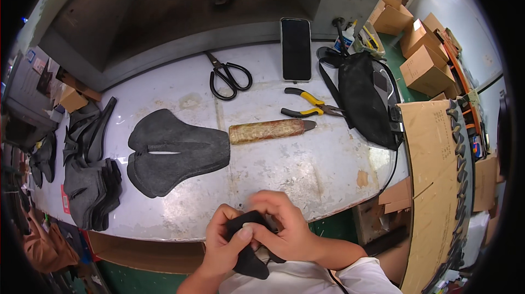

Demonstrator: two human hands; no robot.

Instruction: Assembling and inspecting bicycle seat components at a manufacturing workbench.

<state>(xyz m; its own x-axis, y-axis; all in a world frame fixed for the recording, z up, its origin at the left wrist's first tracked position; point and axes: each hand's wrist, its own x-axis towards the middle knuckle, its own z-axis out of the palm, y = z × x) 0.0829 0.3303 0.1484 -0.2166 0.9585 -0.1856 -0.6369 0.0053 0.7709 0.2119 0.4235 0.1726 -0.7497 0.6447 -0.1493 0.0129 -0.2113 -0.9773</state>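
Close to my body, just off the table's front edge, both hands grip a folded black piece of soft-looking material (251, 264). My left hand (221, 242) is closed on its left side, thumb on top. My right hand (284, 228) curls over its upper right side, some fingers slightly blurred. The fingers hide much of its shape. On the table beyond lies a flat dark saddle-shaped cover (199, 160) with a slit along its middle. Touching its narrow end is a knife with a tape-wrapped handle (268, 131), its short blade pointing right.
Black-handled scissors (231, 80), yellow-and-black pliers (311, 105), a phone (296, 48) and a black bag (363, 94) lie toward the back. Stacked dark covers (90, 193) sit at the left. A grey open cabinet (191, 42) borders the far side; cardboard (432, 168) stands at the right.
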